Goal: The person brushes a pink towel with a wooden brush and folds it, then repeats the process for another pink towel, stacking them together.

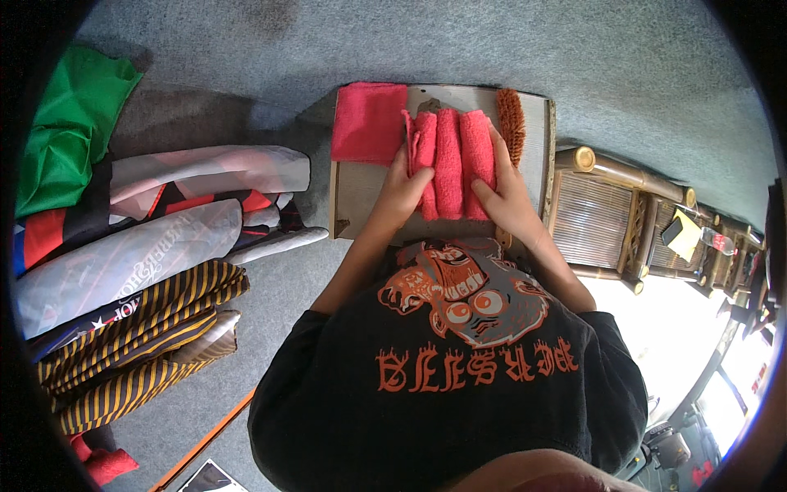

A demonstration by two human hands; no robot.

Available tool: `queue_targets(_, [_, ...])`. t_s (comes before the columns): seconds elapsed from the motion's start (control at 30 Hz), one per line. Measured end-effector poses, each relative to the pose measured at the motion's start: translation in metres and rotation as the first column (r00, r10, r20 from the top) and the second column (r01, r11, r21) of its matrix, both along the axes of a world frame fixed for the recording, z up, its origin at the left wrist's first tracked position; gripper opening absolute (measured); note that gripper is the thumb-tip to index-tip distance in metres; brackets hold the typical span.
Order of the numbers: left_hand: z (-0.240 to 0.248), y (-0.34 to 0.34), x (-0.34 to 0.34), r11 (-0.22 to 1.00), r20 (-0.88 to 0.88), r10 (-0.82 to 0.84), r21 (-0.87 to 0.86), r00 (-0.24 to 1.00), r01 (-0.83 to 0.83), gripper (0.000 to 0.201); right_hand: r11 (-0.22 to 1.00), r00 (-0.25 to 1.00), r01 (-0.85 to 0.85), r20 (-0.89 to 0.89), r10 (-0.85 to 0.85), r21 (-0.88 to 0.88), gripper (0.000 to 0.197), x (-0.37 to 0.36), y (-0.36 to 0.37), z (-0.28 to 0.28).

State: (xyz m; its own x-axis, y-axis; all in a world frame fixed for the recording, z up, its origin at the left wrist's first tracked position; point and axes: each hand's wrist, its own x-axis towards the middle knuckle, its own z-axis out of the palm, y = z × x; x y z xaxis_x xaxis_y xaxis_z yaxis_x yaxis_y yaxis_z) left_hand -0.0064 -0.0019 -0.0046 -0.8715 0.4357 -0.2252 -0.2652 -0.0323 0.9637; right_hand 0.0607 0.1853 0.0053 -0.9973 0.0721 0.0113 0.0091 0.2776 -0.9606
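Observation:
Several pinkish-red towels, folded into thick soft rolls, sit side by side over a small low table. My left hand presses their left side, thumb on top. On the right side my right hand grips them the same way, so the rolls are squeezed between both hands. Part of the fingers of each hand is hidden behind the cloth. A flat folded red cloth lies at the table's far left corner. Beyond my right hand is a brush with brown bristles.
Striped garments, pale printed garments and a green cloth lie at the left. A red cloth is at lower left. Bamboo furniture stands at the right, bearing a yellow item and a plastic bottle.

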Motion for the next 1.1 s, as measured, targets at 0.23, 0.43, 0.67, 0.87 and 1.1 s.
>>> queue_targets(0.23, [-0.006, -0.004, 0.004, 0.921, 0.369, 0.151, 0.285, 0.917, -0.266, 0.050, 1.000, 0.999, -0.031, 0.014, 0.031, -0.006, 0.078, -0.001, 0.003, 0.002])
queue_targets(0.43, [0.001, -0.004, 0.005, 0.955, 0.301, 0.160, 0.193, 0.940, -0.224, 0.049, 0.999, 1.000, -0.030, -0.008, 0.030, 0.012, 0.078, -0.002, 0.002, -0.001])
queue_targets(0.67, [0.007, -0.003, 0.003, 0.997, 0.102, 0.079, -0.005, 0.992, -0.079, 0.048, 0.999, 0.999, -0.028, -0.021, 0.027, -0.016, 0.077, -0.002, 0.002, 0.001])
queue_targets(0.87, [0.009, -0.008, 0.005, 0.999, 0.144, 0.046, 0.020, 0.989, -0.049, 0.050, 0.998, 0.999, -0.021, 0.024, 0.022, -0.067, 0.077, -0.004, -0.002, 0.002])
queue_targets(1.1, [0.014, -0.003, 0.014, 0.995, -0.110, -0.087, -0.059, 0.990, 0.081, 0.055, 0.986, 0.993, 0.114, -0.010, -0.114, 0.125, 0.098, -0.002, -0.015, 0.020])
